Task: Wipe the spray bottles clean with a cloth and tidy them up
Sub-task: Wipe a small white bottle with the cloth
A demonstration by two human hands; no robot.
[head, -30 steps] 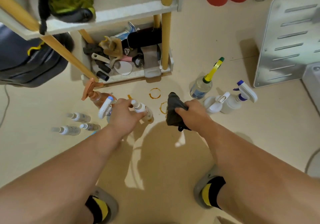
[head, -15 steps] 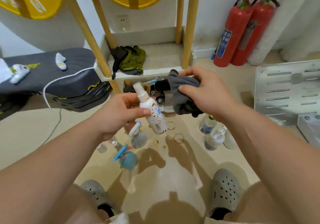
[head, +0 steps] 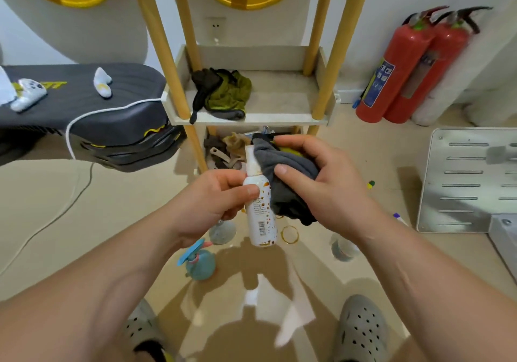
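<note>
Far left: a dark grey padded bench (head: 112,126) is seen, with a white game controller (head: 28,93) laid on top and a white cable (head: 92,114) draped over its edge.
Near-left floor: a teal round spray bottle with a blue trigger (head: 200,263) is stood on the beige floor (head: 84,208); a greyish round bottle (head: 222,231) is partly hidden behind the hand above it.
Left hand: the left hand (head: 207,202) is clenched round the upper body of the bottle, thumb across the front.
Task bottle: a small white spray bottle speckled with brown spots (head: 258,208) is held nearly upright in mid-air between the two hands, nozzle up, barcode label turned toward the camera.
Cloth: a dark grey cloth (head: 285,177) is bunched up and laid against the right side of the bottle's neck and shoulder.
Right hand: the right hand (head: 321,185) is wrapped round the cloth, thumb pressed on its front.
Far centre: a pale shelf rack with yellow wooden posts (head: 251,118) is stood against the wall; an olive and black rag (head: 223,93) is heaped on its shelf, and mixed items are piled on the tier below.
Floor stains: a brown ring mark (head: 289,234) is seen just right of the bottle's base.
Right floor: a clear bottle (head: 341,247) is partly covered by the right forearm.
Far right: two red fire extinguishers (head: 391,68) are stood by the wall; a slotted grey metal panel (head: 470,180) is placed nearer.
Near edge: grey perforated clogs (head: 361,331) are worn.
</note>
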